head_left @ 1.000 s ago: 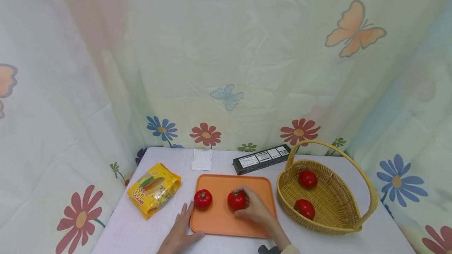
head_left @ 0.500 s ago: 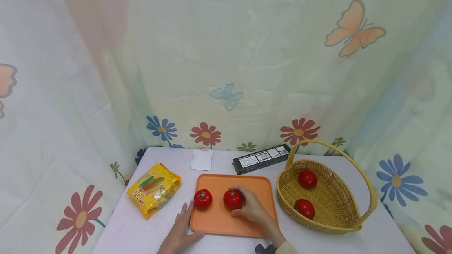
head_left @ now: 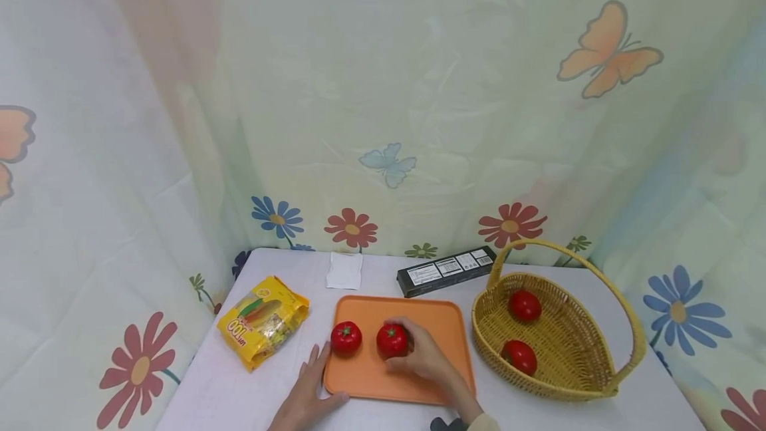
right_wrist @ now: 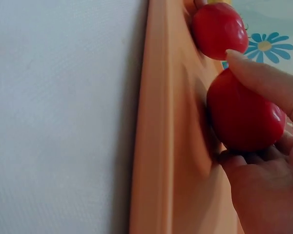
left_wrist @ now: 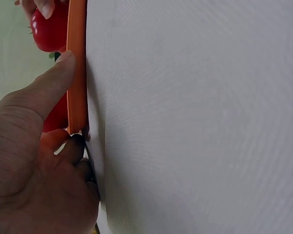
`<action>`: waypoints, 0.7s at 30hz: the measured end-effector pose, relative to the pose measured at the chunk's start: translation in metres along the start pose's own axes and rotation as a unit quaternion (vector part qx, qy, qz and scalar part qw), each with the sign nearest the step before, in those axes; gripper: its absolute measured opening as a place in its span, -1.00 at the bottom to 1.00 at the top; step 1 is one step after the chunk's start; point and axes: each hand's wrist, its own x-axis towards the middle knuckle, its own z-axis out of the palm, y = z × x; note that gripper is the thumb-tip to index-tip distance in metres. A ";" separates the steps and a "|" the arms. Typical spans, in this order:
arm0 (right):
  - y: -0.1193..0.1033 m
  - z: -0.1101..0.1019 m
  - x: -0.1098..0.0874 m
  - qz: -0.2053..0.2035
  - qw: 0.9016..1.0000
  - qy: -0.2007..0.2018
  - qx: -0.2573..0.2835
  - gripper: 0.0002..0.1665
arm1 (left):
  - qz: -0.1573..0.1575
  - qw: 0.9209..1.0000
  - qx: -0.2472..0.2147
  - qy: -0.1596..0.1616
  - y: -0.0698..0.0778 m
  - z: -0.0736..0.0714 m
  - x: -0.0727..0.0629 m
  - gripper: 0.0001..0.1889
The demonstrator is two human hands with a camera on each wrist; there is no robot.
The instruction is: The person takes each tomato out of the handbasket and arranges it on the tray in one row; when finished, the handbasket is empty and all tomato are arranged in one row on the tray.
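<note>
An orange tray [head_left: 365, 381] lies at the front middle of the white table. On its left side sits a red tomato [head_left: 346, 338] with a green stem top. My right hand [head_left: 427, 356] grips a second tomato [head_left: 391, 342] low over the tray's middle. In the right wrist view, thumb and fingers lie on opposite sides of this held tomato [right_wrist: 241, 114]. My left hand [head_left: 305, 394] spans the tray's front left corner, fingers extended along the left side. The left wrist view has its thumb [left_wrist: 56, 80] against the tray's front edge.
Right of the tray stands a wicker basket [head_left: 574, 351] with a tall handle and two tomatoes inside. A yellow snack bag [head_left: 263, 321] lies to the left. Behind the tray are a white packet [head_left: 344, 271] and a long black box [head_left: 445, 271]. A floral curtain [head_left: 419, 98] hangs behind.
My right hand has shifted a little to the left with its tomato, closer to the other tomato on the tray. The left hand stays at the tray's corner.
</note>
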 end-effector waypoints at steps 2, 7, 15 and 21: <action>0.000 -0.002 -0.001 0.006 1.000 -0.007 0.017 -0.07 | 0.002 1.000 -0.001 -0.001 0.001 0.000 0.000 0.20; 0.000 -0.003 -0.001 0.009 1.000 -0.015 0.000 -0.10 | 0.001 1.000 -0.003 -0.001 0.001 0.000 0.000 0.20; -0.001 0.001 0.002 -0.001 0.999 -0.017 -0.045 -0.05 | 0.003 1.000 0.009 0.001 0.003 -0.002 -0.003 0.20; -0.003 0.006 0.003 0.011 0.998 -0.013 -0.060 0.03 | 0.006 1.000 0.011 0.000 0.003 -0.002 -0.002 0.20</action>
